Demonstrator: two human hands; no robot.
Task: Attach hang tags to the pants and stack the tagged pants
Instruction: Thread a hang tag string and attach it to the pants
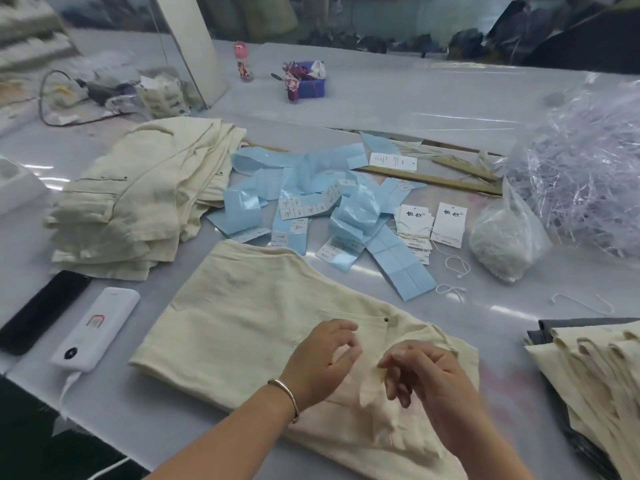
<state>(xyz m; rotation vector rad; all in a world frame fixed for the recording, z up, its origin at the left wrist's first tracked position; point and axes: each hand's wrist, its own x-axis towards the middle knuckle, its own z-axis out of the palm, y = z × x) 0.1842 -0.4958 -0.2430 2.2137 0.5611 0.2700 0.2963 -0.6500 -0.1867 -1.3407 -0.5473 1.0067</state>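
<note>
A folded cream pair of pants [249, 327] lies flat in front of me on the grey table. My left hand [322, 362] hovers over its waistband with fingers curled, a metal bangle on the wrist. My right hand [426, 372] is beside it, fingertips pinched at a fold of the waistband fabric; whether it holds a string I cannot tell. White hang tags [429, 226] with strings lie in a small pile beyond the pants. A stack of cream pants [138, 195] sits at the left. More folded cream pants [595, 372] lie at the right edge.
Blue label strips [311, 199] are scattered mid-table. A bag of white strings [505, 237] and a heap of clear plastic loops [588, 161] sit at right. A black phone [41, 310] and white power bank [97, 327] lie at left. Wooden rulers [440, 178] lie behind.
</note>
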